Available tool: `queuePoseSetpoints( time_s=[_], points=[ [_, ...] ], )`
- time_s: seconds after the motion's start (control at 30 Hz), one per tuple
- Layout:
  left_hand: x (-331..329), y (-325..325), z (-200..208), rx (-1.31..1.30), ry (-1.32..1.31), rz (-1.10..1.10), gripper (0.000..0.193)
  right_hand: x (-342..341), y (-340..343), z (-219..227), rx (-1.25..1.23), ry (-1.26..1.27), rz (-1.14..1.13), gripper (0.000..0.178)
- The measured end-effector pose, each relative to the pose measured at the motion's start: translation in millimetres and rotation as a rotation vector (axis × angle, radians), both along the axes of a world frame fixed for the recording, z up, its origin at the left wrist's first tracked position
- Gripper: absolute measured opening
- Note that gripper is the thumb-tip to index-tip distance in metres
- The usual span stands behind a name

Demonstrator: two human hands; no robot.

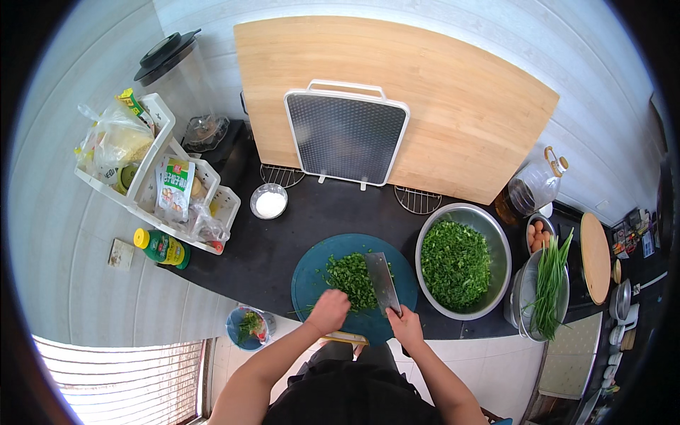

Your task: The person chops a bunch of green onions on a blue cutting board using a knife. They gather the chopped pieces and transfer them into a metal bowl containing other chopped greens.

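My right hand [405,327] grips the handle of a cleaver [383,282], whose wide metal blade lies over the right side of a round teal cutting board [312,265]. Chopped green chives [352,278] are heaped on the board, left of the blade and against it. At the heap's near left edge, my left hand [331,310] is closed with its fingers curled under. Whatever those fingers may hold is hidden. Just right of the board, a large steel bowl [506,265] holds a big mound of chopped greens [455,265].
Long uncut chives [550,287] lie across a pot [519,294] on the right, by a bowl of eggs [538,234]. A small bowl of white powder [270,204] stands behind the board. A white tiered rack [145,177] is left; a bin [249,328] is below the counter.
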State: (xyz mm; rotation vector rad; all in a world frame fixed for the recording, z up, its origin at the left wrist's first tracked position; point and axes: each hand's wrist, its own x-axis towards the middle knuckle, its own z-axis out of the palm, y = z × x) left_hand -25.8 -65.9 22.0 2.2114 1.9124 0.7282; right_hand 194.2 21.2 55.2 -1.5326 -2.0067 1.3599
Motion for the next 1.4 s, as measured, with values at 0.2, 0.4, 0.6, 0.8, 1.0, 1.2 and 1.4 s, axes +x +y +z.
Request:
queuePoseSetpoints(
  time_s=[0.2, 0.4, 0.6, 0.8, 1.0, 1.2, 1.4],
  points=[
    [36.2, 10.9, -15.6, -0.132, 0.318, -0.233, 0.009, 4.4, -0.8, 0.1, -0.010, 0.006, -0.018, 0.026],
    [42.4, 11.2, -17.5, -0.209, 0.186, -0.073, 0.010, 7.9, -0.3, -4.8, -0.017, -0.025, -0.031, 0.036],
    [-9.6, -2.7, 4.3, -0.042, 0.029, 0.265, 0.009, 4.7, 2.1, -11.0, -0.028, 0.015, -0.034, 0.037],
    [-22.4, -10.7, -17.1, -0.188, -0.019, 0.408, 0.012, -4.2, 1.2, -4.1, 0.000, -0.009, 0.008, 0.038],
    [0.9, -1.2, -19.9, -0.122, -0.121, 0.501, 0.011, -3.5, -1.7, -8.9, 0.003, -0.046, 0.046, 0.033],
    [-10.2, -9.7, -29.9, -0.166, -0.120, 0.472, 0.017, -5.6, -4.9, -5.6, 0.003, -0.072, 0.076, 0.031],
    [2.3, -18.1, 4.8, -0.194, -0.032, 0.525, 0.070, -7.2, -7.9, -8.6, 0.000, -0.069, 0.092, 0.032]
  ],
)
